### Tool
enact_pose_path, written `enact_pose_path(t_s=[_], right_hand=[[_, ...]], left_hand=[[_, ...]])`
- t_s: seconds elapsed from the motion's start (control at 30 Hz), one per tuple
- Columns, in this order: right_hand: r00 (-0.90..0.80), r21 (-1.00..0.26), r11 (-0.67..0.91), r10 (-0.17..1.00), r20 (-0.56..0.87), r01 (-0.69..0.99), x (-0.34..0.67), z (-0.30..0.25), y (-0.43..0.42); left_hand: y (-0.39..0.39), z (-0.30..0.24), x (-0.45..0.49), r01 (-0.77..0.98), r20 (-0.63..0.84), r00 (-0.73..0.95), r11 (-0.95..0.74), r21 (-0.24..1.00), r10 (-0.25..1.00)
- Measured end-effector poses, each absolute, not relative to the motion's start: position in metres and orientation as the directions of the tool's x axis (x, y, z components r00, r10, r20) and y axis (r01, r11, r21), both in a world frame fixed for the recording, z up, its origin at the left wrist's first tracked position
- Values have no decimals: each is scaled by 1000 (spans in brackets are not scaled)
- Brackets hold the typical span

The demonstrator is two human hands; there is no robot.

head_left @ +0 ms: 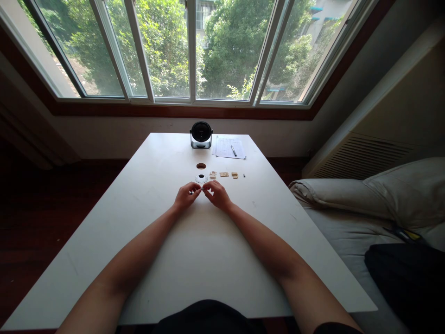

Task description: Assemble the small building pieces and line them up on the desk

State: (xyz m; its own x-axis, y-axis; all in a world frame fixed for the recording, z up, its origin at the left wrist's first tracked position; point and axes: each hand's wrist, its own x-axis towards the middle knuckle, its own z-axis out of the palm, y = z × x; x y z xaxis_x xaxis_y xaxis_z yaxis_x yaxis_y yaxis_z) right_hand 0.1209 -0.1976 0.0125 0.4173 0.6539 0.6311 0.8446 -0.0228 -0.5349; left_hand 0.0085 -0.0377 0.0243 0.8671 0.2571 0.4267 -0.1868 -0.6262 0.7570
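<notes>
My left hand and my right hand meet near the middle of the white table, fingertips pinched together. Between them is a tiny greyish piece, too small and too covered by fingers to name. Just beyond my fingertips lies a round, pale ring-shaped disc with a dark centre. To its right sit small tan and gold pieces in little groups: a loose cluster, a neat block of rows and a smaller group. A tiny grey piece lies at the end of that row.
A dark round opening or disc shows in the tabletop past the ring. At the far edge stands a small black fan, beside printed papers with a pen on them. A cushioned sofa borders the right side.
</notes>
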Motion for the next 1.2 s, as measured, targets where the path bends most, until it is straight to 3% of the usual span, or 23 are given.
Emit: enact_pose_path(t_s=[0.47, 0.77, 0.97, 1.07, 1.2], right_hand=[[415, -530, -20, 648, 639, 848, 121, 12, -197], [446, -511, -100, 647, 619, 854, 122, 13, -198], [404, -436, -123, 653, 641, 891, 136, 13, -201], [506, -454, -241, 550, 664, 858, 167, 17, -213], [758, -551, -557, 247, 604, 621, 222, 21, -247]], left_hand=[[-37, 24, 9, -194, 423, 872, -617, 762, 248], [-38, 22, 10, -174, 425, 863, -629, 758, 273], [-37, 21, 10, -151, 423, 853, -632, 760, 305], [-37, 20, 10, -138, 410, 858, -630, 764, 309], [-37, 19, 11, -117, 400, 860, -640, 760, 318]])
